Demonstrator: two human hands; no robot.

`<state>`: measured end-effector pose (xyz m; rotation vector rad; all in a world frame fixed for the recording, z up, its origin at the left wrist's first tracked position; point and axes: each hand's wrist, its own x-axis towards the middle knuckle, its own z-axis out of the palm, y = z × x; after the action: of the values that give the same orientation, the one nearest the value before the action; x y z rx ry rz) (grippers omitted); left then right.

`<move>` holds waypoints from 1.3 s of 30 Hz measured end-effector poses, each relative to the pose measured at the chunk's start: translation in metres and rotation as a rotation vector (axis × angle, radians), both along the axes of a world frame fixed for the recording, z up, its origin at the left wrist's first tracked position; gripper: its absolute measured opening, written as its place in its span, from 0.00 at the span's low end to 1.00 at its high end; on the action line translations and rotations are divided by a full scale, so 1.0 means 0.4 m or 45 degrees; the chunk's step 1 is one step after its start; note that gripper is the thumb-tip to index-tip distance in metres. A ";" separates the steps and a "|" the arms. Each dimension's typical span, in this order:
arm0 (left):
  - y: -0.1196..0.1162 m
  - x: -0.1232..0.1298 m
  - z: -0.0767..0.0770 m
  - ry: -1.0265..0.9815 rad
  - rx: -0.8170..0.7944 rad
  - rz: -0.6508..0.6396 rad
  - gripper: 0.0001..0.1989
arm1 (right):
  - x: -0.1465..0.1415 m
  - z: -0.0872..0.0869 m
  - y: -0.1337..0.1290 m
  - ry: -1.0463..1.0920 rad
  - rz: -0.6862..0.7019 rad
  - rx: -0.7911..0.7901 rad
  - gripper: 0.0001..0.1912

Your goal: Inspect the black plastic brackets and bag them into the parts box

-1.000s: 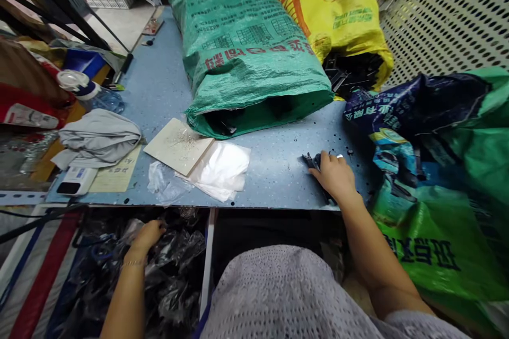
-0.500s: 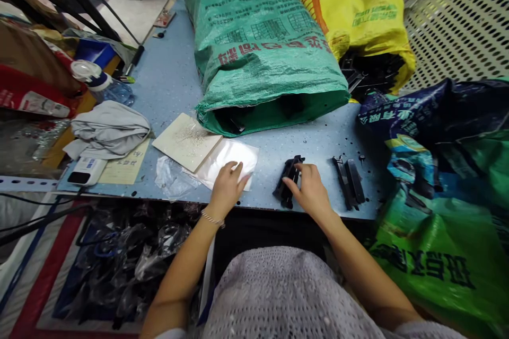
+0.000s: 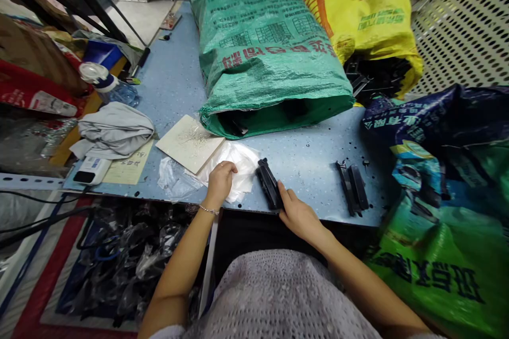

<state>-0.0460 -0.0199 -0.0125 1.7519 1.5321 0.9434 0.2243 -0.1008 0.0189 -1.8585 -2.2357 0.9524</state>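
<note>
My left hand (image 3: 220,184) is closed, its fingertips pinching a thin clear plastic bag (image 3: 243,161) from the flat stack at the table's front. The film looks ruffled where I grip it. My right hand (image 3: 299,214) grips the lower end of a pair of long black plastic parts (image 3: 269,184), which lie side by side and tilt toward the bag. What the parts belong to cannot be made out. Further right, two more black plastic pieces (image 3: 352,188) lie on the blue table (image 3: 314,143), with a tiny black bit beside them.
A green woven sack (image 3: 270,63) with an open mouth lies behind my hands; a yellow sack (image 3: 374,5) of black parts stands beside it. A beige board (image 3: 190,143), grey cloth (image 3: 115,130) and bottle (image 3: 113,87) are leftward. Bagged black parts (image 3: 131,259) fill a container below.
My right hand has taken hold of the black parts and shifted them left, beside the bags. My left hand has closed on a bag, ruffling the film. The view has shifted slightly.
</note>
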 end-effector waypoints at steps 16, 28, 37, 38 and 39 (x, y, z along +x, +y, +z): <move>-0.016 -0.048 0.014 0.232 0.031 -0.034 0.30 | -0.009 0.037 0.055 0.390 -0.006 0.148 0.21; -0.133 0.009 0.085 0.400 0.490 -0.530 0.37 | -0.145 -0.048 0.106 1.571 -0.536 -0.877 0.15; -0.192 -0.055 0.084 0.399 0.599 -0.349 0.37 | -0.211 -0.027 0.046 2.000 -0.479 -1.424 0.14; -0.203 -0.049 0.087 0.399 0.599 -0.375 0.37 | -0.217 -0.020 0.045 1.936 -0.503 -1.279 0.13; -0.213 -0.045 0.090 0.400 0.592 -0.383 0.36 | -0.219 -0.012 0.045 1.876 -0.536 -1.137 0.13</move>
<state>-0.0642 -0.1050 0.0235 2.4797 1.2345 0.9531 0.1368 -0.0827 0.0140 -0.8783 -0.5309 2.2770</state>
